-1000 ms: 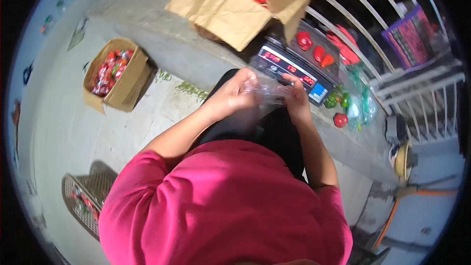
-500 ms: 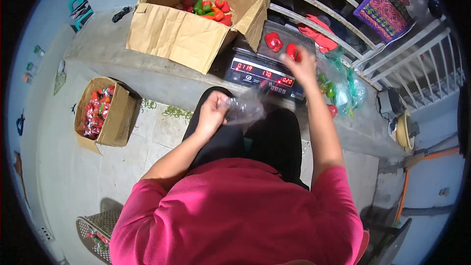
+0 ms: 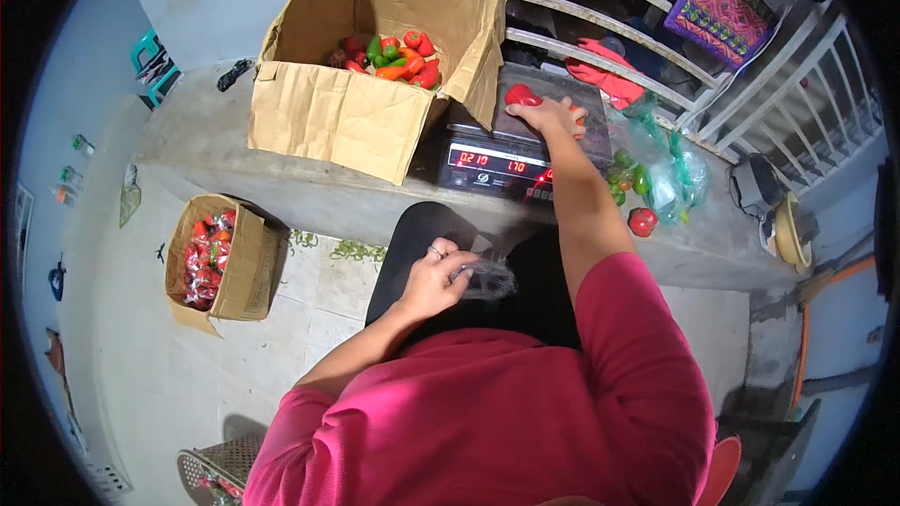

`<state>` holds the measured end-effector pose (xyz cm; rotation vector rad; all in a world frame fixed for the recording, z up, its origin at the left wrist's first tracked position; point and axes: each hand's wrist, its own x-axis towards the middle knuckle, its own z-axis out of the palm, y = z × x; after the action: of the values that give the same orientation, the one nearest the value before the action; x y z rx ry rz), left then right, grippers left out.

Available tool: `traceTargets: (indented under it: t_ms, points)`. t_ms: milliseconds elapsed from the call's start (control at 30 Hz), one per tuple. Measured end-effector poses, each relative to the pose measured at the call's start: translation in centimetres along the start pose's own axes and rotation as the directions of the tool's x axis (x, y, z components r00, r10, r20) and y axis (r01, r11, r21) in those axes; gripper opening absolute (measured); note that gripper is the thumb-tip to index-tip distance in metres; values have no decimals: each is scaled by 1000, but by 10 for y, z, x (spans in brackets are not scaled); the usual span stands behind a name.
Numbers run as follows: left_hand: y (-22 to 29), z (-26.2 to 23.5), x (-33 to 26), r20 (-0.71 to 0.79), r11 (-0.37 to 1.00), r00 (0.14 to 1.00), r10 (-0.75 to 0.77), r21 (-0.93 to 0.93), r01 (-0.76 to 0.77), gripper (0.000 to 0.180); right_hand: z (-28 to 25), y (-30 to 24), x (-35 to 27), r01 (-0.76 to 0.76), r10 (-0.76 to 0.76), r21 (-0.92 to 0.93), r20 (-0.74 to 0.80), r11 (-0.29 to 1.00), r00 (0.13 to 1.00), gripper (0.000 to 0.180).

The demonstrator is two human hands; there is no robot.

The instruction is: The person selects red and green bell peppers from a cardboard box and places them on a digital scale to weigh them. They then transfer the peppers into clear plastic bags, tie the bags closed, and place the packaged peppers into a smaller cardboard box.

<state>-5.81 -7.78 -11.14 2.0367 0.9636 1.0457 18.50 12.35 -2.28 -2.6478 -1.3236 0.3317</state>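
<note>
My left hand point(image 3: 437, 279), wearing a ring, is closed on a clear plastic bag point(image 3: 491, 279) above my lap. The bag hangs loose and looks empty. Ahead and to the right, my right hand point(image 3: 551, 118) reaches over the platform of a black digital scale point(image 3: 495, 167) with a lit red display. Its fingers curl over a red pepper point(image 3: 578, 116), mostly hidden beneath them. The thumb side touches another red pepper point(image 3: 522, 95) lying on the platform. My right forearm covers part of the display.
Left of the scale, a large open cardboard box point(image 3: 328, 122) holds red and green peppers. A smaller carton point(image 3: 246, 267) with bagged peppers stands on the floor. Right of the scale lie green peppers point(image 3: 622, 178), a red pepper point(image 3: 642, 221) and plastic bags point(image 3: 677, 173). White railings point(image 3: 572, 9) run behind.
My right hand has lowered onto the scale's platform with the red pepper, and the displayed reading has changed. My left hand has moved slightly nearer my body with the bag. The view has shifted.
</note>
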Motion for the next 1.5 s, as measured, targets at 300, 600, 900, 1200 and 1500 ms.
traceTargets:
  t_ms: [300, 600, 900, 1200, 1500]
  points:
    - [-10, 4, 7, 14, 992, 993, -116, 48, 115, 10, -5, 44, 0, 190, -166, 80, -236, 979, 957, 71]
    - [-36, 19, 63, 163, 563, 798, -580, -627, 538, 11, -18, 58, -107, -269, -771, 875, -166, -403, 615, 49]
    - [4, 4, 25, 307, 174, 698, -647, -832, 527, 20, 70, 97, -173, -314, -961, 949, 112, 28, 254, 53]
    - [20, -8, 36, 64, 392, 749, -660, -821, 416, 15, 36, 70, -181, -265, -882, 949, 265, 168, 390, 56]
    - [46, -27, 82, -51, 613, 868, -493, -729, 305, 15, 3, 55, -171, -149, -775, 973, 229, 174, 589, 44]
